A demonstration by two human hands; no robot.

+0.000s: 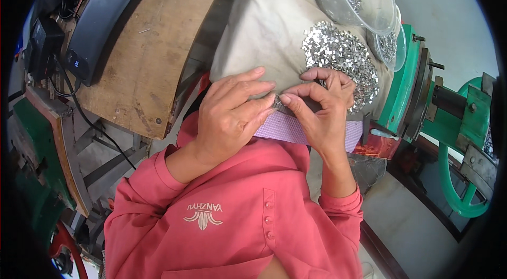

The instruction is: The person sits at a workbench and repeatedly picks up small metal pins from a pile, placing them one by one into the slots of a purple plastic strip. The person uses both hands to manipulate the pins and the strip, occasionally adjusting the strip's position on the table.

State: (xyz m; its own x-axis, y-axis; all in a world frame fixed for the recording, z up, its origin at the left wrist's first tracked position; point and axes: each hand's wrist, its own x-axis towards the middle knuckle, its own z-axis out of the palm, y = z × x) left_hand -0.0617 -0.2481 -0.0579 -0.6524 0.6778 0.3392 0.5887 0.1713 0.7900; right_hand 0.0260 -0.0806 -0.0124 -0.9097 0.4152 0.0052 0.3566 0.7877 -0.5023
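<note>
My left hand (228, 112) and my right hand (323, 107) meet over the near edge of a cloth-covered surface. The thumb and forefinger of each are pinched close together, with the left hand's other fingers loosely stretched. Between the fingertips shows a small silvery metal piece (279, 103); its exact shape is too small to tell. Just beyond my right hand spreads a pile of small shiny metal pieces (340, 59). A lilac textured cloth (288, 127) lies below both hands along the near edge.
Two clear plastic tubs, a larger one (377, 17) and a smaller one (397, 62), hold similar metal pieces beyond the pile. Beige cloth (259, 30) covers the surface. Green machinery with a handwheel (448, 184) stands right. A wooden table (153, 41) at left carries a black device (108, 20) and cables.
</note>
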